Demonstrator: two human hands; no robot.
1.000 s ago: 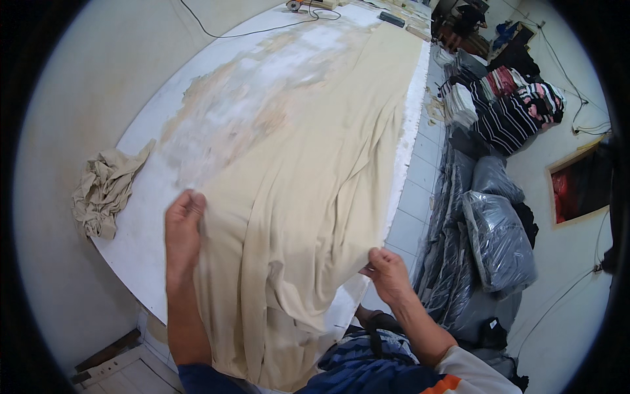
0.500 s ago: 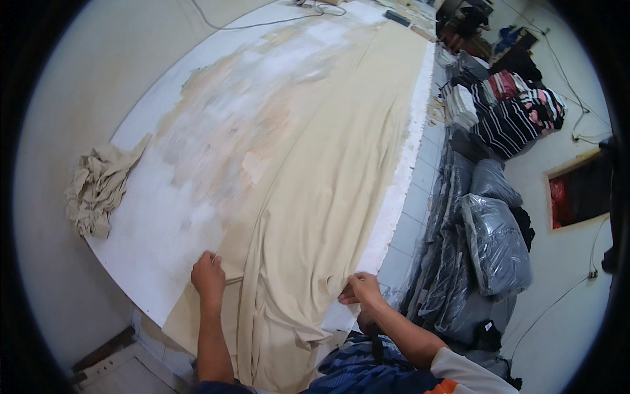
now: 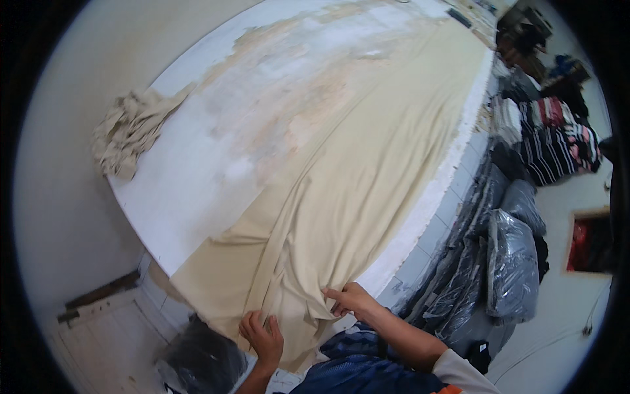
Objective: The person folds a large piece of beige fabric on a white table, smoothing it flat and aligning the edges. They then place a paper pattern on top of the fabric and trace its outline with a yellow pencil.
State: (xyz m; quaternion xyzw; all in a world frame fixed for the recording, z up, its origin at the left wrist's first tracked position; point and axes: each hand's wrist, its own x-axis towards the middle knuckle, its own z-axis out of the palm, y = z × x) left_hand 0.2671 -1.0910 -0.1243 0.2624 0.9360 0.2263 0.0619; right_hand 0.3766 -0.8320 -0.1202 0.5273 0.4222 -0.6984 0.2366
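On table [image 3: 190, 203]; cloth [image 3: 387, 164] (beige), long axis far-rightward; right grip [image 3: 351, 299] pinches cloth; left [image 3: 264, 336] unclear

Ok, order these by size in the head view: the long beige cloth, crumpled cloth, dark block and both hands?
1. Long beige cloth
2. Crumpled cloth
3. Left hand and right hand, too alike to rank
4. Dark block, looking small partly because it's far away

- We look into what seems a garment workshop — a long, stained white desk [image 3: 187, 177] carries spread beige fabric [image 3: 380, 177] and a crumpled cloth heap [image 3: 134, 134].
- Beyond a strip of tiled floor [image 3: 451, 209], we see striped textiles [image 3: 548, 156] piled up — and dark bundles [image 3: 515, 272] in clear plastic.
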